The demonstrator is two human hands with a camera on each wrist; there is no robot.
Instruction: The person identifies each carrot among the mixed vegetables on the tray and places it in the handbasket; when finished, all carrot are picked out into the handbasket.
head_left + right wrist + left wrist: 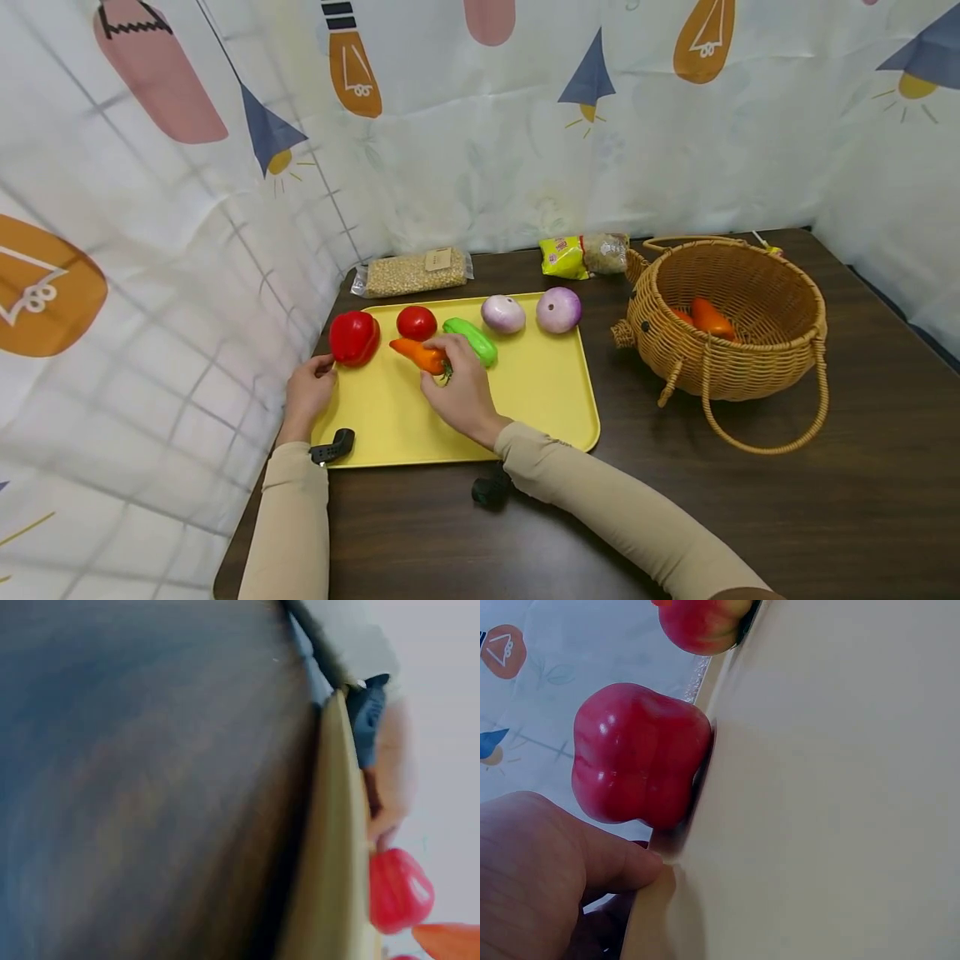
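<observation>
My right hand (pixel 463 390) pinches an orange pepper (pixel 420 356) with a green stem over the yellow tray (pixel 525 408). The pepper's tip points left; only that orange end (pixel 454 941) shows in the right wrist view. At the tray's left edge, my left hand (pixel 307 396) grips the rim, thumb on top and fingers beneath, as the left wrist view shows. Just beyond the thumb lies a red bell pepper (pixel 641 754). Along the tray's far side are a tomato (pixel 416 322), a green vegetable (pixel 472 342) and two purple-white onions (pixel 558 310), (pixel 503 314).
A wicker basket (pixel 697 367) with a looped handle stands right of the tray, orange peppers (pixel 711 318) inside. Behind the tray lie a bag of beans or grain (pixel 416 272) and a yellow packet (pixel 564 257). A patterned cloth (pixel 480 167) hangs around the dark table (pixel 862 500).
</observation>
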